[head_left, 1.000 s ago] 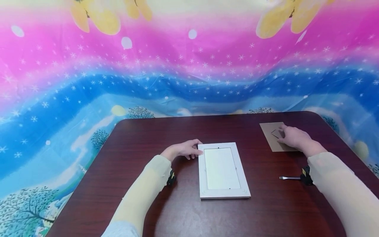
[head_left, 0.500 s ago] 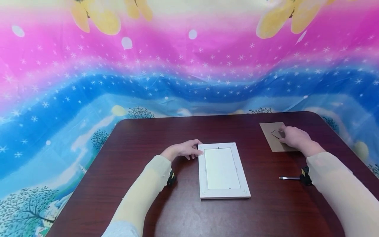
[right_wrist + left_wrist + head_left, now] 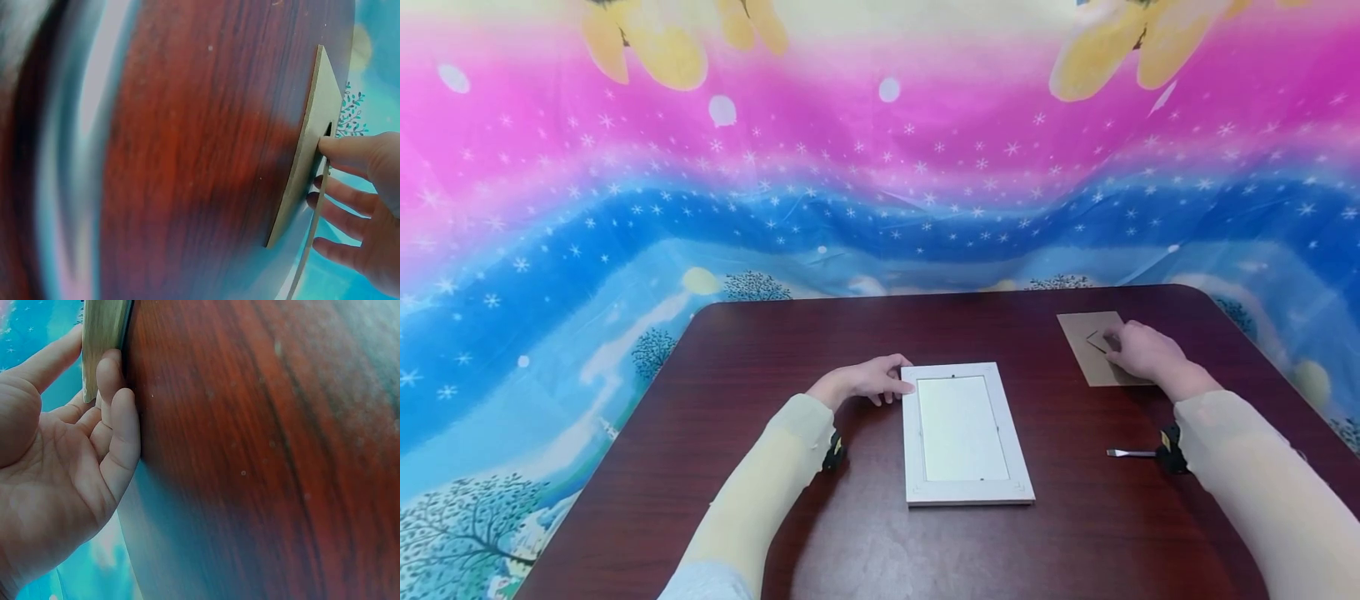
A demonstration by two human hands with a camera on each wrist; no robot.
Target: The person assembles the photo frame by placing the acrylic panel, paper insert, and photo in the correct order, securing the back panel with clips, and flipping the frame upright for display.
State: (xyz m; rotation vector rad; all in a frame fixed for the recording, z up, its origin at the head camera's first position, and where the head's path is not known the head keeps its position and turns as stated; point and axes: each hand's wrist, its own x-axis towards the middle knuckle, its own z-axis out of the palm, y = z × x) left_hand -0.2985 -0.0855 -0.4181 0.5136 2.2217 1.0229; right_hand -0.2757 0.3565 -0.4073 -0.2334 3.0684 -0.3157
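A white picture frame (image 3: pixel 913 442) lies flat on the dark wooden table. My left hand (image 3: pixel 871 377) grips its far left corner, thumb on top and other fingers at the side and underneath. The frame's pale edge (image 3: pixel 103 344) sits between thumb and fingers in the left wrist view. At the far right lies a brown backing board (image 3: pixel 1082 342) with a stand flap. In the right wrist view, my right hand (image 3: pixel 369 206) pinches that flap (image 3: pixel 306 253), raised slightly off the board. The flap's hinge is hard to make out.
A flat-blade screwdriver (image 3: pixel 1131 453) lies nearer me, its handle hidden behind the right wrist camera (image 3: pixel 1172 450). A colourful printed cloth (image 3: pixel 880 167) hangs beyond the table (image 3: pixel 775 350). A blurred shiny shape fills the left of the right wrist view.
My right hand has shifted slightly left, and its fingers have drawn in at the stand flap. The left hand and the picture frame have stayed put.
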